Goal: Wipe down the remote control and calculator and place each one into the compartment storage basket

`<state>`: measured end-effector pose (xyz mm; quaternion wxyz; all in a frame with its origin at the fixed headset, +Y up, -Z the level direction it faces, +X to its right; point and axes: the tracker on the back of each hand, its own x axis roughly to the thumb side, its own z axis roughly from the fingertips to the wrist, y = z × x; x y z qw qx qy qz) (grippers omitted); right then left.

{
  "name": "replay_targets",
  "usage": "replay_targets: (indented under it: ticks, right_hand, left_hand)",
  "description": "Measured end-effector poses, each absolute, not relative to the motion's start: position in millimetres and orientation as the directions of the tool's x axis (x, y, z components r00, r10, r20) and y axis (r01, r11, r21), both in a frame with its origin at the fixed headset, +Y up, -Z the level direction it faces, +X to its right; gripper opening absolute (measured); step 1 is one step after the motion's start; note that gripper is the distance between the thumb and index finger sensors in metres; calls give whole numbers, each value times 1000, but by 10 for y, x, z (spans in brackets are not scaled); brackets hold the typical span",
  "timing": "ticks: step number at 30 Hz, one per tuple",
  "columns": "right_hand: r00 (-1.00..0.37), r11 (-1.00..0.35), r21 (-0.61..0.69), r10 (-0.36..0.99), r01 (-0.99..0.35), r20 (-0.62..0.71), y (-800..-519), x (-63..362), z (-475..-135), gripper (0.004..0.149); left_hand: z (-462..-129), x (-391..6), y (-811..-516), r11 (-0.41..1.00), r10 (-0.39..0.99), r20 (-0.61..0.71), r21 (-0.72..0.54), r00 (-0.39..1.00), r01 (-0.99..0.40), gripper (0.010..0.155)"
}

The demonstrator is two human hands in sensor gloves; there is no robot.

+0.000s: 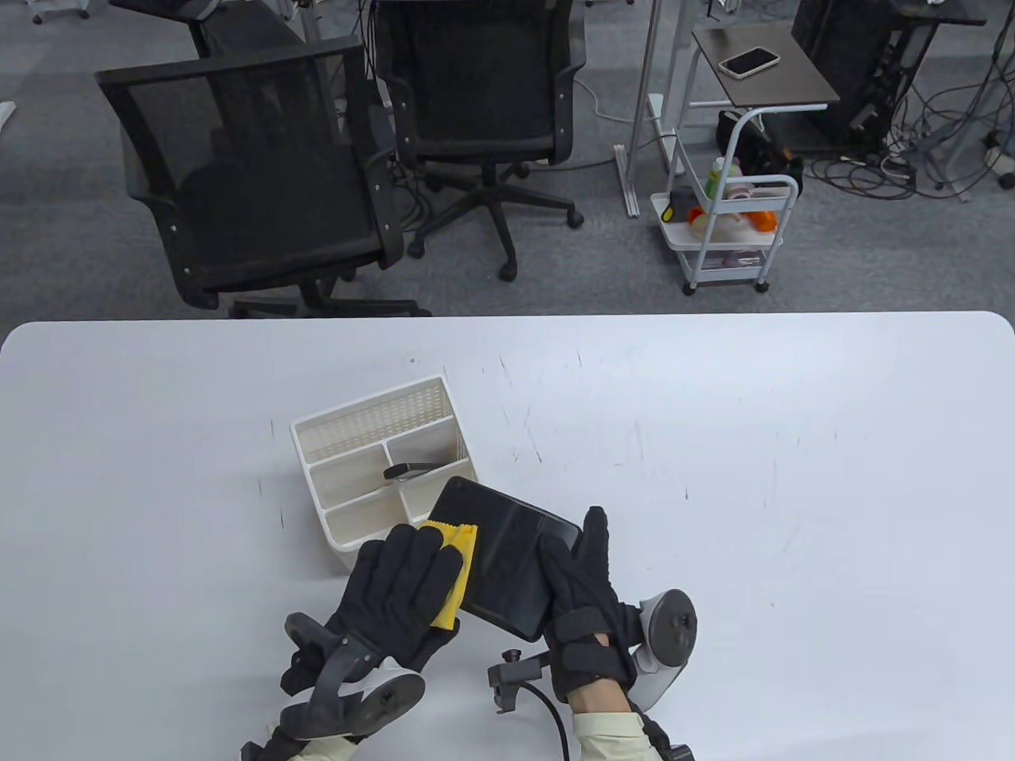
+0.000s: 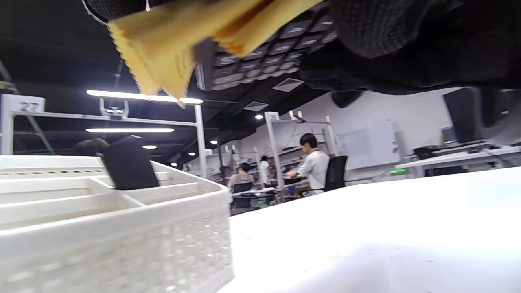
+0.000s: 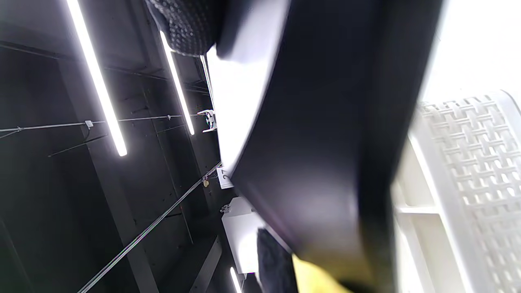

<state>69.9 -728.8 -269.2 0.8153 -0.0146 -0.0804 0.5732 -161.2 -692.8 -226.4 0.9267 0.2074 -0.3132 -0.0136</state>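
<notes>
A black calculator (image 1: 505,556) is held above the table, back side up, just right of the white compartment basket (image 1: 373,424). My right hand (image 1: 583,575) grips its right edge. My left hand (image 1: 396,594) holds a yellow cloth (image 1: 457,567) against its left edge. From below, in the left wrist view, the calculator's keys (image 2: 260,61) face down with the cloth (image 2: 163,53) hanging past them. The black remote control (image 1: 406,471) leans in a right-hand compartment of the basket, its end (image 2: 129,165) sticking up above the dividers. The calculator's dark back (image 3: 325,142) fills the right wrist view.
The basket's front wall (image 2: 122,252) stands close to my left hand. White table surface (image 1: 753,476) stretches to the right. Two black office chairs (image 1: 262,174) and a white cart (image 1: 725,230) stand beyond the table's far edge.
</notes>
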Motion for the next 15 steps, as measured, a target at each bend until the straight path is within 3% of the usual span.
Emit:
replay_targets:
  ticks: [6, 15]
  right_hand:
    - [263, 267, -48, 962, -962, 75, -7304, 597, -2685, 82]
    - [282, 292, -119, 955, -949, 96, -7269, 701, -2673, 78]
  left_hand:
    - [-2214, -1477, -6996, 914, -206, 619, 399, 758, -77, 89]
    - [-2302, -1617, -6997, 923, -199, 543, 384, 816, -30, 70]
